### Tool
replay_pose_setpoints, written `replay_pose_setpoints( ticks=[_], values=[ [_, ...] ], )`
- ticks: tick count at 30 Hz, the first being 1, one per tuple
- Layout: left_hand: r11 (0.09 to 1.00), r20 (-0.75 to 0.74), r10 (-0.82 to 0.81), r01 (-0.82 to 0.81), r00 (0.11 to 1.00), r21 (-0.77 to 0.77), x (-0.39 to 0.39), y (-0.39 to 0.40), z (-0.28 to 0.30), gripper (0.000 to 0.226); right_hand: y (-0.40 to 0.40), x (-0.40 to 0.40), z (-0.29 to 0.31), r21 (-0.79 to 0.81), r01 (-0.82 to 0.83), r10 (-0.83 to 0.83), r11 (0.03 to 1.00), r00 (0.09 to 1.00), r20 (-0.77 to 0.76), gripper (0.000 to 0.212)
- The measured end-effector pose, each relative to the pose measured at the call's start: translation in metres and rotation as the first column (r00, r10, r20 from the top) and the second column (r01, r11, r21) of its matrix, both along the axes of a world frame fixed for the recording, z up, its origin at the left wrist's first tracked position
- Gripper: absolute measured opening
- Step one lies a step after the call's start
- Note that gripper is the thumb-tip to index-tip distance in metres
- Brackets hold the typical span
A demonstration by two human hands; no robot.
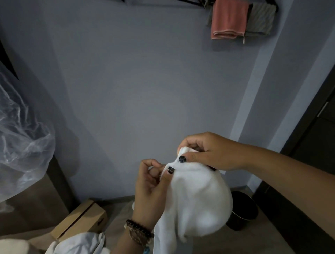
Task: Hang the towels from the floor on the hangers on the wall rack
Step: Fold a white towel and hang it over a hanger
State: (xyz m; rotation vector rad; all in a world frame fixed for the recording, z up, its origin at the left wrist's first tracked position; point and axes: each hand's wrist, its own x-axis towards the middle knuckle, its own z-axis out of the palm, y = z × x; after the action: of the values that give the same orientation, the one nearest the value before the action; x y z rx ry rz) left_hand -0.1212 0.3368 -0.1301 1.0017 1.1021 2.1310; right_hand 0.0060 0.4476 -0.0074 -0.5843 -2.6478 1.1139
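A white towel (197, 201) hangs in front of me, held up by both hands along its top edge. My left hand (152, 188) pinches the edge between thumb and fingers. My right hand (208, 152) grips the bunched corner just to the right and a little higher. High on the wall, a pink towel (229, 19) and a grey towel (261, 19) hang folded from the black wall rack (192, 2), whose hangers are mostly cut off by the top edge. More white cloth (79, 243) lies on the floor at the bottom left.
A cardboard box (81, 220) sits on the floor at the lower left. A black round bin (243, 211) stands behind the towel by the wall. Clear plastic sheeting (21, 141) bulges in from the left. A dark door (313, 137) is on the right.
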Motion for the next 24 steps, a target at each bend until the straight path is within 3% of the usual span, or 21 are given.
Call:
replay_pose_setpoints(
  ticks=[8, 13, 19, 24],
  values=[
    [0.998, -0.055, -0.053, 0.055, 0.997, 0.037, -0.011, 0.001, 0.01, 0.023, 0.002, -0.025, 0.004, 0.212, 0.087, -0.053, 0.973, 0.985, -0.163, 0.011],
    [0.999, -0.103, -0.043, 0.046, 0.994, 0.029, -0.025, 0.008, 0.018, 0.026, 0.0, -0.041, 0.017, 0.42, 0.041, 0.022, 0.907, 0.989, -0.145, 0.014],
    [0.998, -0.133, 0.013, -0.005, 0.991, 0.06, -0.031, 0.02, 0.031, 0.02, 0.008, -0.059, 0.064, 0.757, -0.01, 0.052, 0.654, 0.998, -0.032, 0.011],
    [0.998, -0.199, -0.042, 0.049, 0.979, 0.034, -0.031, 0.03, 0.045, 0.012, 0.027, -0.071, 0.102, 0.959, -0.03, 0.126, 0.28, 0.992, -0.006, 0.024]
  ],
)
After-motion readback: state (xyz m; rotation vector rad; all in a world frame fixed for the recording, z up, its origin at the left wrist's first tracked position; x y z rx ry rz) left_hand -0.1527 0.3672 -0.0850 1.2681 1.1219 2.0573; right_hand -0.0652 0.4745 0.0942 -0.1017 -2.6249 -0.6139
